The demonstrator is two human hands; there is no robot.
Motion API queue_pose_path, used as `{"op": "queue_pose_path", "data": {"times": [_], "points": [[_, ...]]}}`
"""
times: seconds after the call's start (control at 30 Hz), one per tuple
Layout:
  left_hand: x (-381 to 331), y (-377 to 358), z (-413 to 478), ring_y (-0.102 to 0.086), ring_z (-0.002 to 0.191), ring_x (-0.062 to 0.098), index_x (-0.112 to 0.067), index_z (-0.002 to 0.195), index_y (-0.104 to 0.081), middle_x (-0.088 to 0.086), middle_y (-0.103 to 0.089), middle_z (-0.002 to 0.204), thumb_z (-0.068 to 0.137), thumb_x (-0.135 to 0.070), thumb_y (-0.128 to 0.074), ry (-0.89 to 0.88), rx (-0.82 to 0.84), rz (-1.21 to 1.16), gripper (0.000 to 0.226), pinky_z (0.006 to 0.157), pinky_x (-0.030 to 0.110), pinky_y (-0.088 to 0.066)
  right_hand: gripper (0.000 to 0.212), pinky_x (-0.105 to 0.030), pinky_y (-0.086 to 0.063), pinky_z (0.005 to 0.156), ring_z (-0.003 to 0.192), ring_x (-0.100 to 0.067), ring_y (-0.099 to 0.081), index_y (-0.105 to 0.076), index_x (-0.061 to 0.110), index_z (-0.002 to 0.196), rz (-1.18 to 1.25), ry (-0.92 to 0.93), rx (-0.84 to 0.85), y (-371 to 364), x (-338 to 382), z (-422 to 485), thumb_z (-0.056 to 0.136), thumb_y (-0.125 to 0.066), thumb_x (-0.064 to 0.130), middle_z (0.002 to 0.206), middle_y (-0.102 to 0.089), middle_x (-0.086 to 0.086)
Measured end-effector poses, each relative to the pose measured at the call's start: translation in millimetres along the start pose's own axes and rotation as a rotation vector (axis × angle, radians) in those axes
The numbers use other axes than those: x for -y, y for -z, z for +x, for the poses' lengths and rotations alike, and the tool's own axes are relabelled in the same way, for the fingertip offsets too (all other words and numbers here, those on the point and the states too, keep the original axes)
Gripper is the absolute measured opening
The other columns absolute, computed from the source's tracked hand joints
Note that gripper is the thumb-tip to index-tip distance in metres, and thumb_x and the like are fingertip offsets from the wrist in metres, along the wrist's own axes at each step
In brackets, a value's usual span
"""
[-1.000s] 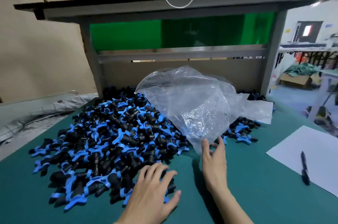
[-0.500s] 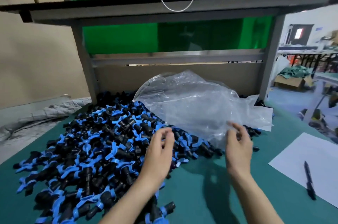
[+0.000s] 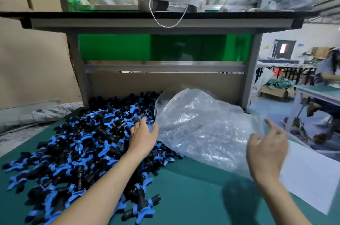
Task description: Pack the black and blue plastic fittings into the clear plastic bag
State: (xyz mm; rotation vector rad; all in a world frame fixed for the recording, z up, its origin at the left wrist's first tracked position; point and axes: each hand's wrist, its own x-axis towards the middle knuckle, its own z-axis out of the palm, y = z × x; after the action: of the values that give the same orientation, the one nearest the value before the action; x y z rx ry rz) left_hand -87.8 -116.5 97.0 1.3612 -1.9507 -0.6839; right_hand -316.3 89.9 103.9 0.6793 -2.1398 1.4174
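On the green table mat, the right hand is nearest, at the near-right edge of the clear plastic bag, fingers loosely curled; blur hides whether it pinches the film. Farther left, the left hand lies flat and released on the heap of black and blue fittings, just beside the bag's left edge. The bag sprawls crumpled between both hands, its long axis running far-left to near-right.

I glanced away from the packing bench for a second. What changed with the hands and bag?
The left hand moved forward from the near edge of the pile of black and blue plastic fittings to its middle, beside the crumpled clear plastic bag. The right hand moved rightward at the bag's edge, and the bag shifted right; blur hides whether that hand grips it. The pile stayed put.
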Motion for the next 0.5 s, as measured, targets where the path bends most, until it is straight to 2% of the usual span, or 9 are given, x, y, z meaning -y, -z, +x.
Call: {"op": "queue_pose_path", "data": {"times": [0.07, 0.1, 0.13, 0.2, 0.3, 0.37, 0.4, 0.43, 0.5], "points": [[-2, -2, -4, -0.047, 0.110, 0.017, -0.023, 0.123, -0.050, -0.002, -0.059, 0.112, 0.100, -0.046, -0.044, -0.040, 0.058, 0.080, 0.033, 0.084, 0.037, -0.048, 0.052, -0.051, -0.032, 0.108, 0.125, -0.042, -0.044, -0.047, 0.003, 0.141, -0.028, 0.074, 0.178, -14, 1, -13, 0.090, -0.054, 0.002, 0.134, -0.049, -0.027], [-6, 0, -9, -0.053, 0.096, 0.016, -0.024, 0.105, -0.055, -0.006, -0.060, 0.093, 0.100, -0.042, -0.045, -0.083, 0.065, 0.068, 0.021, 0.074, 0.034, -0.048, 0.053, -0.049, -0.031, 0.111, 0.128, -0.040, -0.043, -0.045, 0.005, 0.144, -0.034, 0.078, 0.262, -21, 2, -20, 0.092, -0.053, 0.005, 0.138, -0.048, -0.025], [-12, 4, -15, -0.054, 0.079, 0.014, -0.024, 0.093, -0.055, -0.008, -0.057, 0.081, 0.100, -0.038, -0.046, -0.133, 0.087, 0.037, 0.018, 0.064, 0.030, -0.045, 0.053, -0.047, -0.031, 0.112, 0.130, -0.038, -0.042, -0.044, 0.006, 0.145, -0.026, 0.079, 0.329, -27, 3, -26, 0.094, -0.052, 0.007, 0.142, -0.047, -0.023], [-27, 15, -33, -0.047, 0.061, 0.009, -0.025, 0.084, -0.054, -0.008, -0.055, 0.074, 0.098, -0.034, -0.048, -0.254, 0.182, -0.024, 0.018, 0.055, 0.024, -0.039, 0.051, -0.045, -0.031, 0.112, 0.132, -0.034, -0.041, -0.044, 0.011, 0.146, 0.027, 0.074, 0.407, -37, 5, -36, 0.096, -0.048, 0.011, 0.146, -0.044, -0.018], [-38, 33, -80, -0.050, 0.062, -0.003, -0.028, 0.085, -0.058, -0.015, -0.062, 0.076, 0.095, -0.035, -0.054, -0.462, 0.421, -0.087, 0.013, 0.063, 0.015, -0.042, 0.047, -0.046, -0.034, 0.111, 0.130, -0.030, -0.043, -0.047, 0.015, 0.143, 0.098, 0.076, 0.423, -45, 9, -37, 0.097, -0.044, 0.011, 0.145, -0.044, -0.012], [-30, 47, -105, -0.053, 0.065, -0.007, -0.029, 0.088, -0.061, -0.019, -0.066, 0.078, 0.093, -0.047, -0.054, -0.504, 0.679, -0.040, 0.020, 0.064, 0.010, -0.041, 0.042, -0.048, -0.037, 0.108, 0.126, -0.029, -0.047, -0.053, 0.016, 0.137, 0.143, 0.101, 0.389, -48, 11, -35, 0.097, -0.042, 0.008, 0.139, -0.050, -0.011], [-24, 52, -110, -0.056, 0.068, -0.008, -0.031, 0.090, -0.063, -0.019, -0.067, 0.081, 0.092, -0.056, -0.051, -0.495, 0.755, 0.013, 0.027, 0.064, 0.009, -0.041, 0.040, -0.048, -0.039, 0.106, 0.123, -0.028, -0.048, -0.055, 0.016, 0.133, 0.152, 0.114, 0.376, -50, 12, -34, 0.097, -0.042, 0.008, 0.136, -0.052, -0.010], [-18, 56, -110, -0.059, 0.072, -0.006, -0.034, 0.091, -0.063, -0.019, -0.068, 0.084, 0.092, -0.061, -0.049, -0.469, 0.761, 0.041, 0.031, 0.066, 0.010, -0.043, 0.038, -0.048, -0.040, 0.105, 0.122, -0.027, -0.049, -0.057, 0.018, 0.130, 0.152, 0.121, 0.368, -52, 12, -34, 0.097, -0.042, 0.008, 0.134, -0.054, -0.009], [-10, 56, -97, -0.063, 0.082, 0.002, -0.037, 0.095, -0.063, -0.016, -0.068, 0.090, 0.095, -0.055, -0.049, -0.408, 0.598, 0.037, 0.023, 0.077, 0.023, -0.051, 0.035, -0.049, -0.041, 0.102, 0.118, -0.027, -0.051, -0.059, 0.020, 0.126, 0.152, 0.119, 0.346, -56, 12, -36, 0.097, -0.042, 0.010, 0.129, -0.055, -0.007]]}}
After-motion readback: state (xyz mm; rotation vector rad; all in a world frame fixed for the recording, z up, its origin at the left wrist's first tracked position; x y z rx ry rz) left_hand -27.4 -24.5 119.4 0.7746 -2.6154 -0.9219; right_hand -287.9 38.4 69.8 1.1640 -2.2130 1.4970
